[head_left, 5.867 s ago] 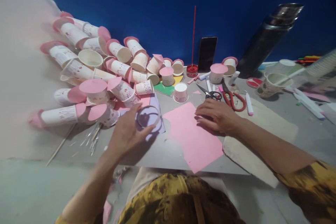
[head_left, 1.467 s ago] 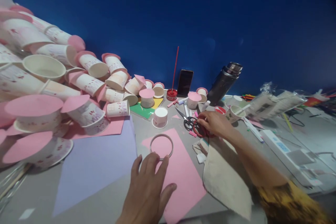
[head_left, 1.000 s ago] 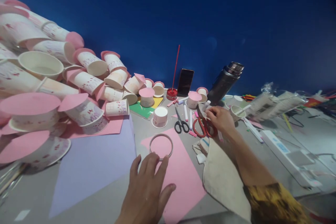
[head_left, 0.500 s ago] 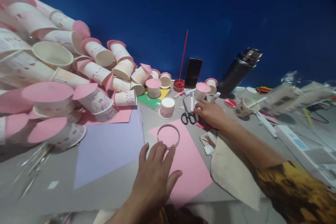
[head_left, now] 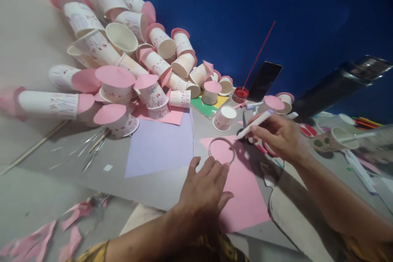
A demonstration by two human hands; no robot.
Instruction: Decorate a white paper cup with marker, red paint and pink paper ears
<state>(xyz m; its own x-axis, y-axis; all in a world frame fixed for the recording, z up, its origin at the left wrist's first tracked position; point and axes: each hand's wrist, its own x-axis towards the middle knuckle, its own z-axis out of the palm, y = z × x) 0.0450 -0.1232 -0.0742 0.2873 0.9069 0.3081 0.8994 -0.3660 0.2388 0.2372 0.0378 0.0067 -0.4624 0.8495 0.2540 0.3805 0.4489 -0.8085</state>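
My left hand (head_left: 204, 190) is spread out over a sheet of pink paper (head_left: 245, 198), its fingertips at the near edge of a thin round ring (head_left: 209, 147) that lies flat on the sheet. In my right hand (head_left: 282, 137) is a white marker (head_left: 254, 125) with a purple end, pinched between thumb and fingers. Its other end points down and left, close to the ring's right side. Scissors (head_left: 241, 133) lie partly hidden behind the marker. Just beyond the ring stands a white paper cup (head_left: 225, 118), bottom up.
Many decorated paper cups with pink paper discs (head_left: 115, 75) are heaped at the left. Purple paper (head_left: 159, 143) lies beside the pink sheet. A phone (head_left: 264, 82) and a dark flask (head_left: 334, 86) stand at the back. Pink scraps (head_left: 33, 243) lie at lower left.
My right hand has lifted the white marker from beside the scissors and brought it near the ring. My left hand stays at the ring. The view has swung left and tilted.
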